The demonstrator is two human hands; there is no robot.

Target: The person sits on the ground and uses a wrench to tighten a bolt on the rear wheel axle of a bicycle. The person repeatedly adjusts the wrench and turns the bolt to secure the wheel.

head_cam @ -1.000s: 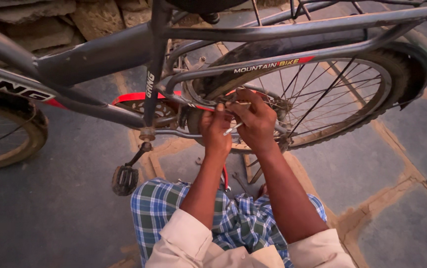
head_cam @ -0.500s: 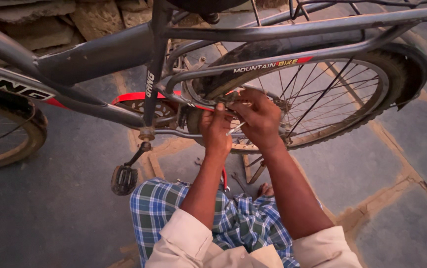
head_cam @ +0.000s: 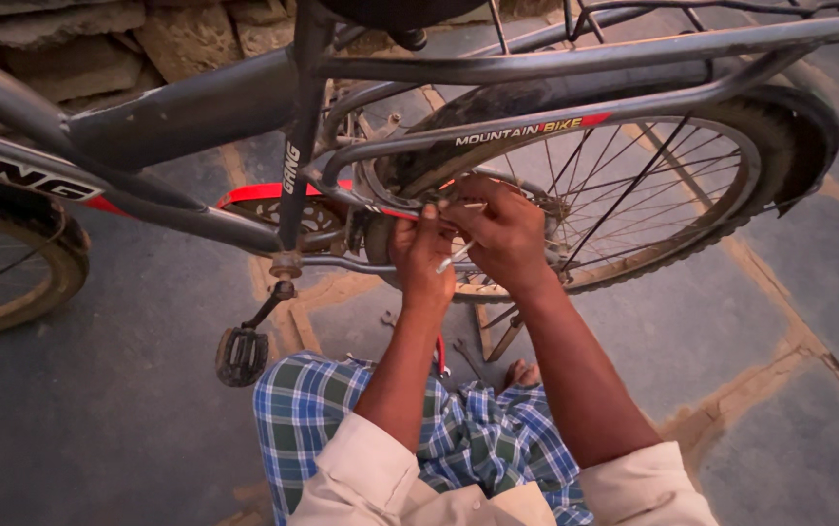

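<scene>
A dark grey bicycle frame [head_cam: 536, 63] crosses the view above me, with the rear wheel [head_cam: 634, 209] behind my hands. My left hand [head_cam: 419, 258] is curled against the front of the wheel, thumb up, pinching a small pale metal piece beside the rim. My right hand [head_cam: 502, 229] is closed next to it, touching it, and grips a thin silver tool [head_cam: 456, 257] that points down to the left. The part under my fingers is hidden. My checked cloth [head_cam: 458, 438] covers my knees below.
A black pedal [head_cam: 241, 356] hangs at the left on its crank. A wrench [head_cam: 465, 356] and a red-handled tool [head_cam: 440, 355] lie on the stone floor by my foot [head_cam: 522, 373] and the kickstand [head_cam: 503, 337]. The front tyre [head_cam: 44, 282] is at far left, with a rough stone wall [head_cam: 78, 49] behind.
Both hands stay at the same spot on the wheel. My fingers have shifted slightly around the silver tool.
</scene>
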